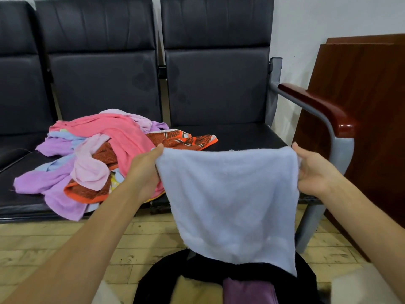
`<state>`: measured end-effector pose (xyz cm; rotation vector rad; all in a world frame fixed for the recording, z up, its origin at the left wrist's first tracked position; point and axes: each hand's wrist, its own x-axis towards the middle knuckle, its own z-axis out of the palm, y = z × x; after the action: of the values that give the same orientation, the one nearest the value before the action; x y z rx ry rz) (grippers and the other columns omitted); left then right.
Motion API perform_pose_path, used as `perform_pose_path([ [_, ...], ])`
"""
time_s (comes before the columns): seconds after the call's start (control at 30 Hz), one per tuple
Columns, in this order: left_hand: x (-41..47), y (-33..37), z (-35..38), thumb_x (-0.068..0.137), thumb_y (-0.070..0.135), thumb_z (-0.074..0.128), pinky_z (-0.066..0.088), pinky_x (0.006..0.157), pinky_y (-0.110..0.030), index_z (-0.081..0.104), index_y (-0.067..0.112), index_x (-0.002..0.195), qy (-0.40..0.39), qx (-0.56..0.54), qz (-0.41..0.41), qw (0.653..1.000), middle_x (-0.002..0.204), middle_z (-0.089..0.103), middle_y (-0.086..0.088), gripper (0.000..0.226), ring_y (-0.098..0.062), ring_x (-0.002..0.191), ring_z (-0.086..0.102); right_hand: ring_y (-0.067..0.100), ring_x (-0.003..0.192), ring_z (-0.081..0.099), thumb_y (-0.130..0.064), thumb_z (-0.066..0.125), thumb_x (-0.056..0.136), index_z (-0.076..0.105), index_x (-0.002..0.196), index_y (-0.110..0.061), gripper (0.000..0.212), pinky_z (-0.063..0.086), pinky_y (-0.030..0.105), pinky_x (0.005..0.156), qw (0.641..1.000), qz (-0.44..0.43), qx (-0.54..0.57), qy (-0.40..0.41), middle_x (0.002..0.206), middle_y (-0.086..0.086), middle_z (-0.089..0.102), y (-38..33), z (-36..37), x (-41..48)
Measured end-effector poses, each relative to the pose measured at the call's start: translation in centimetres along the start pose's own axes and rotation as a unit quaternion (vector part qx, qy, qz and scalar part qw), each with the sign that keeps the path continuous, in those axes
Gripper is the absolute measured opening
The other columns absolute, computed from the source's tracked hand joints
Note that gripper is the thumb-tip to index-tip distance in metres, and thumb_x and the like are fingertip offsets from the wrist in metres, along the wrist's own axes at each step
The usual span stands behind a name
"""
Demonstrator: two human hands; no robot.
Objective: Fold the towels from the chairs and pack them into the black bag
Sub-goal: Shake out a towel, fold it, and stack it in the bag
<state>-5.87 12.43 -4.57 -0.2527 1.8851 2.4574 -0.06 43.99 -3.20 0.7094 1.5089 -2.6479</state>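
Note:
A pale blue towel (pixel 230 200) hangs spread in the air in front of the right-hand chair. My left hand (pixel 145 170) pinches its upper left corner and my right hand (pixel 313 170) pinches its upper right corner. Its lower edge dangles over the open black bag (pixel 157 279) on the floor, where a purple towel (pixel 247 291) and a tan one (pixel 195 289) lie inside. A heap of towels (pixel 96 154) in pink, lilac, light blue and orange print covers the middle chair seat.
The row of dark padded chairs (pixel 214 84) stands against a white wall. A red-brown armrest (pixel 317 106) on a grey metal frame ends the row. A brown wooden panel (pixel 361 117) leans at the right. Wood-pattern floor (pixel 54 249) lies below.

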Motion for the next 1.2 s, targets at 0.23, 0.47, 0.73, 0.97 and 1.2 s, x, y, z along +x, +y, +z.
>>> perform_pose_path([
  [0.23, -1.5, 2.7, 1.5, 0.098, 0.012, 0.041, 0.055, 0.068, -0.026, 0.072, 0.005, 0.097, -0.115, -0.075, -0.01, 0.991, 0.091, 0.074, -0.005, 0.032, -0.015, 0.081, 0.071, 0.024, 0.107, 0.063, -0.007, 0.064, 0.088, 0.056, 0.124, -0.013, 0.037, 0.054, 0.035, 0.08, 0.99, -0.114, -0.071, -0.043, 0.119, 0.007, 0.064, -1.1, 3.1, -1.5],
  [0.47, -3.5, 10.4, 2.0, 0.098, 0.008, 0.048, 0.057, 0.066, -0.023, 0.064, 0.001, 0.095, -0.039, 0.027, 0.12, 0.992, 0.09, 0.072, -0.007, 0.018, -0.011, 0.076, 0.071, 0.014, 0.098, 0.055, -0.014, 0.054, 0.098, 0.058, 0.11, -0.017, 0.013, 0.045, 0.028, 0.087, 0.924, -0.311, -0.192, 0.115, 0.103, -0.002, 0.058, -6.3, 5.7, -4.4],
  [0.73, -6.3, 16.6, 1.6, 0.092, 0.011, 0.061, 0.056, 0.073, -0.039, 0.063, -0.002, 0.1, 0.049, 0.133, 0.227, 0.964, 0.088, 0.065, -0.01, 0.016, -0.024, 0.08, 0.062, 0.018, 0.102, 0.051, -0.017, 0.047, 0.1, 0.057, 0.124, -0.006, 0.028, 0.04, 0.028, 0.085, 0.796, -0.457, -0.337, 0.208, 0.121, 0.012, 0.06, -10.8, 6.2, -8.5],
  [0.97, -7.1, 17.8, 2.1, 0.09, 0.02, 0.063, 0.045, 0.068, -0.038, 0.061, 0.003, 0.082, 0.103, 0.267, 0.258, 0.923, 0.082, 0.055, -0.007, 0.018, -0.02, 0.073, 0.048, 0.03, 0.113, 0.059, -0.011, 0.052, 0.095, 0.063, 0.112, 0.003, 0.025, 0.048, 0.036, 0.086, 0.849, -0.387, -0.284, 0.221, 0.123, 0.017, 0.063, -13.5, 6.5, -10.5],
  [1.2, -7.6, 19.0, 1.8, 0.078, 0.017, 0.078, 0.055, 0.083, -0.039, 0.063, 0.005, 0.106, 0.105, -0.021, 0.081, 0.991, 0.107, 0.067, -0.01, 0.034, -0.025, 0.095, 0.065, 0.024, 0.101, 0.064, -0.023, 0.072, 0.086, 0.063, 0.12, -0.009, 0.038, 0.053, 0.04, 0.093, 0.966, -0.229, -0.091, 0.082, 0.116, 0.005, 0.066, -14.7, 5.8, -11.3],
])
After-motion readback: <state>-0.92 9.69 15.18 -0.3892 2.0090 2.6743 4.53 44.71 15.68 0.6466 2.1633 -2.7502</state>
